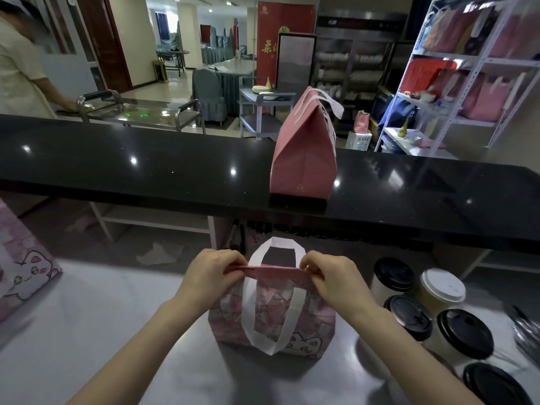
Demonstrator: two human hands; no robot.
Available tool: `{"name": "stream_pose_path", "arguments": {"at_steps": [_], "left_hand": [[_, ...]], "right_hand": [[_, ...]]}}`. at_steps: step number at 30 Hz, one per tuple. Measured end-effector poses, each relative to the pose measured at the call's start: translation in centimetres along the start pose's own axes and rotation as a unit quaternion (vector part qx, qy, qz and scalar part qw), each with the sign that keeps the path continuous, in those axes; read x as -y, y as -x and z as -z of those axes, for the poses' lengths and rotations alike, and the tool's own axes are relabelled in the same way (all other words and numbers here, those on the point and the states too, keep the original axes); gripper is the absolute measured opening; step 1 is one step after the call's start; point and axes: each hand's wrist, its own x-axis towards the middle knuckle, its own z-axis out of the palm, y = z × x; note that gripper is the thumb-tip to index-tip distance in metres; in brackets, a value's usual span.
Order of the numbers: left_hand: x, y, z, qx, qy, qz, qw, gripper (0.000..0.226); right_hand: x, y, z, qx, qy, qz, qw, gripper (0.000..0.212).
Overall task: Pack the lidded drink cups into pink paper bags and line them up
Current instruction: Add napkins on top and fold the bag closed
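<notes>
**A:** What lies at the far left?

**B:** A flat cat-print bag (26,273) on the steel tabletop (102,331), with no hand on it.

**A:** And the hands?

**B:** The left hand (214,270) pinches the left end of the folded top of the pink bag (271,325), and the right hand (330,276) pinches the right end. Both have their fingers curled over the crease. The bag stands at the middle of the steel tabletop, just in front of the person.

**A:** Which way does it point?

**B:** It is upright with its closed mouth upward. The fold runs left to right and the printed broad face is toward the person. One white handle (276,244) rises behind the fold, and the other hangs down the near face.

**A:** How will it handle?

**B:** I'd judge it to be thin paper, light and easily creased or torn. I cannot see whether a cup is inside. If one is, the weight sits low, so lift by both handles or support the base, and keep it upright.

**A:** Further right?

**B:** A closed plain pink bag (302,159) stands on the black upper tabletop (146,171). Rightmost, lidded cups (464,331) cluster near the bag, four with black lids and one with a white lid.
</notes>
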Motion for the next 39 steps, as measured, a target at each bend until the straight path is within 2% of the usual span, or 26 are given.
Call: {"name": "stream_pose_path", "arguments": {"at_steps": [6,11,15,18,23,28,36,39], "left_hand": [[-0.6,-0.1,0.2,0.024,-0.005,-0.005,1.0,0.009],[-3.4,-0.5,-0.7,0.034,-0.041,-0.055,0.997,0.016],[-4.4,-0.3,-1.6,0.006,-0.044,-0.009,0.999,0.013],[-4.3,-0.2,-1.5,0.0,-0.045,-0.002,0.999,0.011],[-2.3,0.2,0.4,0.033,-0.019,0.002,0.999,0.012],[0.8,1.6,2.8,0.012,-0.016,0.067,0.998,0.016],[0.0,4.0,3.2,-0.023,-0.031,0.114,0.993,0.006],[-1.4,5.2,3.4,-0.04,0.0,0.128,0.991,0.009]], "right_hand": [[0.5,-1.3,0.7,0.054,0.043,-0.022,0.997,0.033],[3.5,-2.0,-0.4,0.091,0.018,0.009,0.996,0.024],[4.2,-1.9,-1.8,0.058,0.046,-0.002,0.997,0.024],[4.0,-1.4,-1.9,0.048,0.024,0.019,0.998,0.021],[1.7,-1.4,0.5,0.068,-0.003,0.016,0.998,0.02],[-2.1,-1.8,3.4,0.116,-0.003,-0.03,0.993,0.025],[-1.8,-3.7,0.0,-0.018,-0.023,-0.013,0.999,0.02],[-1.5,-5.0,-1.3,-0.057,-0.023,-0.015,0.998,0.028]]}}
